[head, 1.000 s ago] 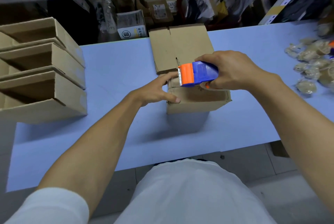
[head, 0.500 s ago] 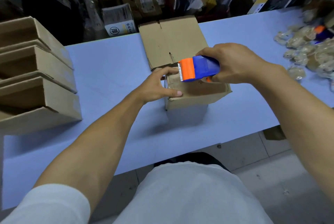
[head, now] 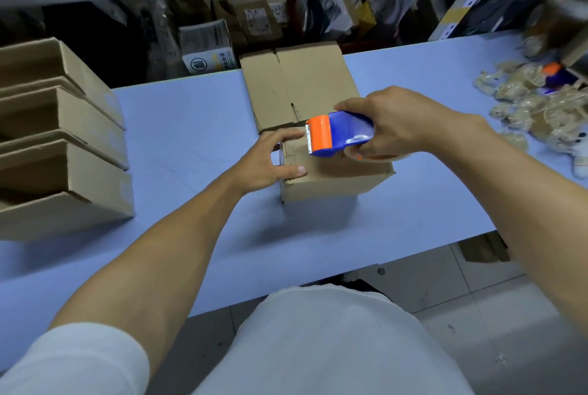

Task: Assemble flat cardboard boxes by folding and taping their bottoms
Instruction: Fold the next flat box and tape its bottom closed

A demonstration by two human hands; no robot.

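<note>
- In the middle of the blue table [head: 197, 127] stands a small cardboard box [head: 334, 176], folded bottom facing up, close to the near edge.
- The left hand [head: 267, 162] clasps the box's left end, thumb along the near top edge and fingers curled over the far corner; half a second ago the grip looked the same, so it has stayed put.
- The right hand [head: 397, 124] is wrapped around a blue and orange tape dispenser [head: 337, 136], orange toothed end pointing left, just above the box top. Compared with a second ago, the dispenser sits a little further right along the box.
- Just behind the box lies a stack of flat boxes [head: 296, 82], touching or nearly touching its far side.
- Well to the left is a pile of finished boxes [head: 92, 152], lying on their sides, open mouths to the left.
- At the right end of the table lies a heap of crumpled tape scraps [head: 525, 101].
- Beyond the table, a shelf [head: 286, 12] is crammed with packets and cartons, too blurred to tell apart.
</note>
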